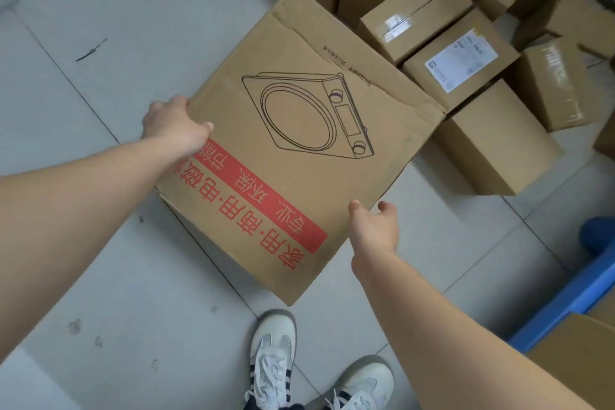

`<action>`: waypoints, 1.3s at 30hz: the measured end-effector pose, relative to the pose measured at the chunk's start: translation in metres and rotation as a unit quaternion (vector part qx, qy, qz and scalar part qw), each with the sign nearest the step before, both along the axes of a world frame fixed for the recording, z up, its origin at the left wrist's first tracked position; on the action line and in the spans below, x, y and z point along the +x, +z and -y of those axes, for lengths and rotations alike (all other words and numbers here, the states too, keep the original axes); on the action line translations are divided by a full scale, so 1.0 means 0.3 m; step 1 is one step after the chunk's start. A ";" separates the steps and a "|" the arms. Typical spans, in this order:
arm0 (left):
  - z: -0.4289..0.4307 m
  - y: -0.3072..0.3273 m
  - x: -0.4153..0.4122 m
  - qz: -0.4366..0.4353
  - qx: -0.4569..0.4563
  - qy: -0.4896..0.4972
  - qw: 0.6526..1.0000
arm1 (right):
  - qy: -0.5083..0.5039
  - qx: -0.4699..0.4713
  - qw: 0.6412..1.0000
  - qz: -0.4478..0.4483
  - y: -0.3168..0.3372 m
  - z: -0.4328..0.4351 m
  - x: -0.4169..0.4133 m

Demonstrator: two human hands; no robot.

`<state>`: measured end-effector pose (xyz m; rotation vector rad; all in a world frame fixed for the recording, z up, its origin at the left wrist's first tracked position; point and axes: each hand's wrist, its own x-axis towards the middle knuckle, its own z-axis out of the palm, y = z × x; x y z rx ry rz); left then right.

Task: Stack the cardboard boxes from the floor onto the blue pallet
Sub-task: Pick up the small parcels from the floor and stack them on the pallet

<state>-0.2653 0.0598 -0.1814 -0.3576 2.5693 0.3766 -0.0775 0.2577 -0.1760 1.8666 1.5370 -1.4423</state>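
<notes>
Down over the grey tiled floor (100, 260), just ahead of our white shoes (273, 353), we have the big cardboard box (299, 150), the one with the cooker drawing and the red band of print on its top face. Our left hand (173, 123) grips its left edge, thumb lying flat on the top and fingers curled over the side, out of sight. Our right hand (374, 226) is at the near right edge, spread loosely, thumb tip over the top face and fingers past the edge; we cannot tell if it has a hold. Whether the box rests on the tiles or is off them, we cannot tell either. Beyond it, touching its far corner, sits a heap of smaller boxes (432, 20). Off to the right, well apart, the blue pallet (565, 303) shows, with another carton (572, 359) on it.
</notes>
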 end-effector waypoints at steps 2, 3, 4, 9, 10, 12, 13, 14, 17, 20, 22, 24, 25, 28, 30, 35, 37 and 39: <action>0.027 -0.040 -0.015 0.000 -0.024 -0.014 1.000 | -0.028 -0.021 0.999 0.014 -0.030 0.007 0.009; 0.040 -0.060 -0.022 0.007 -0.030 -0.012 0.999 | -0.036 -0.034 0.999 0.015 -0.042 0.008 0.013; 0.053 -0.081 -0.027 0.017 -0.031 -0.004 0.999 | -0.044 -0.048 0.998 0.016 -0.050 0.009 0.015; 0.078 -0.162 -0.028 0.071 0.023 0.065 0.995 | -0.064 -0.099 0.993 0.016 -0.086 0.028 0.020; 0.079 -0.178 -0.028 0.071 0.030 0.077 0.994 | -0.066 -0.100 0.993 0.012 -0.091 0.033 0.024; 0.079 -0.205 -0.031 0.055 0.009 0.080 0.995 | -0.071 -0.103 0.992 0.005 -0.104 0.035 0.032; 0.080 -0.212 -0.034 0.046 -0.012 0.070 0.996 | -0.076 -0.106 0.992 0.000 -0.109 0.034 0.033; 0.081 -0.213 -0.037 0.044 -0.029 0.058 0.997 | -0.081 -0.111 0.990 -0.004 -0.107 0.031 0.033; 0.080 -0.213 -0.059 0.052 -0.045 0.038 0.997 | -0.074 -0.125 0.989 -0.006 -0.093 0.013 0.022; 0.084 -0.231 -0.096 0.066 -0.018 0.052 0.996 | -0.073 -0.122 0.990 -0.013 -0.109 -0.007 0.010; 0.081 -0.238 -0.110 0.058 -0.011 0.053 0.997 | -0.086 -0.113 0.990 -0.017 -0.126 -0.009 0.012; 0.079 -0.237 -0.119 0.044 -0.019 0.066 0.997 | -0.102 -0.107 0.989 -0.025 -0.139 -0.001 0.015; 0.080 -0.232 -0.118 0.041 -0.023 0.073 0.996 | -0.107 -0.102 0.989 -0.031 -0.146 0.004 0.018; 0.094 -0.214 -0.098 0.041 0.003 0.085 0.995 | -0.124 -0.068 0.989 -0.037 -0.158 0.003 0.030; 0.107 -0.205 -0.084 0.015 0.011 0.098 0.995 | -0.130 -0.051 0.990 -0.035 -0.150 -0.013 0.040; 0.068 -0.097 -0.039 -0.054 0.049 0.137 0.988 | -0.134 -0.024 0.990 -0.036 -0.077 -0.039 0.048; 0.055 -0.039 -0.036 -0.073 0.068 0.152 0.983 | -0.136 -0.013 0.990 -0.032 -0.030 -0.045 0.050; 0.044 0.037 -0.036 -0.079 0.080 0.159 0.981 | -0.139 0.000 0.990 -0.028 0.028 -0.051 0.056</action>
